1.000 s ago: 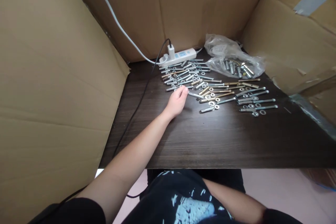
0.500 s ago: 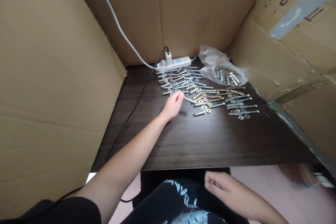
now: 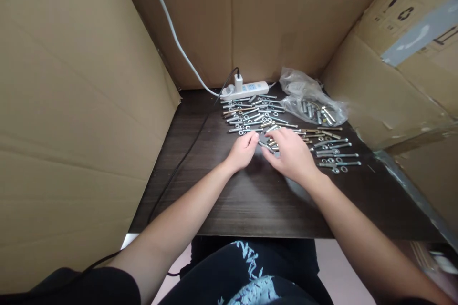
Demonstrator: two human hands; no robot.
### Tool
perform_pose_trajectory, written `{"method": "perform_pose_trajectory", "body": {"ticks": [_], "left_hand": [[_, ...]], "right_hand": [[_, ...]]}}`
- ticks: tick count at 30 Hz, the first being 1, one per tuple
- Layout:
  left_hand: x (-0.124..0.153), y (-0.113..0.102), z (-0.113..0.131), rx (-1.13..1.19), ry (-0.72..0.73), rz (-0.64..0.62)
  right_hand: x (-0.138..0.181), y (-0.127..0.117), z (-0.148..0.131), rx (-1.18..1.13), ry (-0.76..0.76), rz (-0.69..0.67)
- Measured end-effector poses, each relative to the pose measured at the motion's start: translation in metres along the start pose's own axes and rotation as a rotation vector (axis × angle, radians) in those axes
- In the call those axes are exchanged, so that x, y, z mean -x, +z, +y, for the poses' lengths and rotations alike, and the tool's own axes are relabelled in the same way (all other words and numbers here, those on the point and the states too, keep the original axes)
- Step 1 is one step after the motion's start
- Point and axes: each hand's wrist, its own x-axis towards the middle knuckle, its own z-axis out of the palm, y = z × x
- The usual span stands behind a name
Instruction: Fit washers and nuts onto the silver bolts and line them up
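My left hand (image 3: 244, 150) rests on the dark wooden table (image 3: 222, 200), its fingertips pinching one end of a silver bolt (image 3: 265, 147). My right hand (image 3: 291, 152) lies just to the right, fingers curled over the other end of the same bolt. Beyond both hands spreads a pile of bolts and washers (image 3: 257, 112), silver and brass-coloured, with more bolts (image 3: 336, 155) laid out to the right.
A clear plastic bag (image 3: 309, 102) with more bolts lies at the back right. A white power strip (image 3: 246, 88) with a plug and a black cable (image 3: 186, 150) sits at the back. Cardboard walls (image 3: 71, 105) close in left, back and right.
My right hand has come up from my lap onto the table and met my left hand at the bolt. The left hand has stayed on the bolt.
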Motion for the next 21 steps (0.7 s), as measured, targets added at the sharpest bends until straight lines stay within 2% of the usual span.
{"method": "perform_pose_trajectory", "body": {"ticks": [3,7,21], "left_hand": [[0.001,0.000,0.000,-0.013,-0.018,-0.016],[0.001,-0.001,0.001,-0.014,-0.035,-0.032],[0.001,-0.005,0.011,0.002,-0.021,-0.158]], "right_hand": [[-0.006,0.020,-0.003,-0.030,0.039,-0.018],[-0.002,0.031,-0.002,-0.066,0.120,-0.021],[0.005,0.028,0.005,-0.444,0.267,-0.008]]}}
